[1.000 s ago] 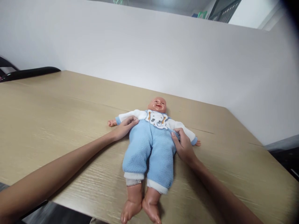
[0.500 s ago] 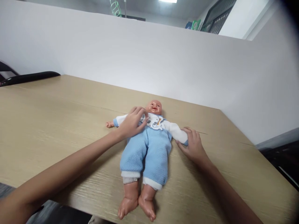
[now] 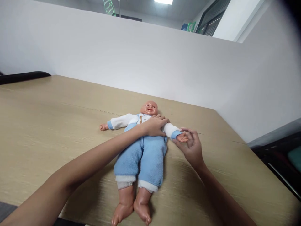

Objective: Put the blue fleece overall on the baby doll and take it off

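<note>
Baby doll point(image 3: 151, 157) lying face-up on a bench point(image 3: 47, 122)

The wood-grain bench runs toward a pale wall point(image 3: 145, 56); a black chair back point(image 3: 25, 77) shows upper left. At lower centre, the left hand point(image 3: 152, 126) clasps the doll's sleeve point(image 3: 169, 128) — the right hand point(image 3: 192, 147) curves around its cuff point(image 3: 176, 134), grip unclear. Bench top spreads left; its right edge slants to lower right.

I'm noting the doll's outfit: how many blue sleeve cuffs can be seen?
2. The picture-left cuff is on the outstretched arm of the doll; the picture-right cuff is by the person's right hand. Neither is fully hidden.
</note>
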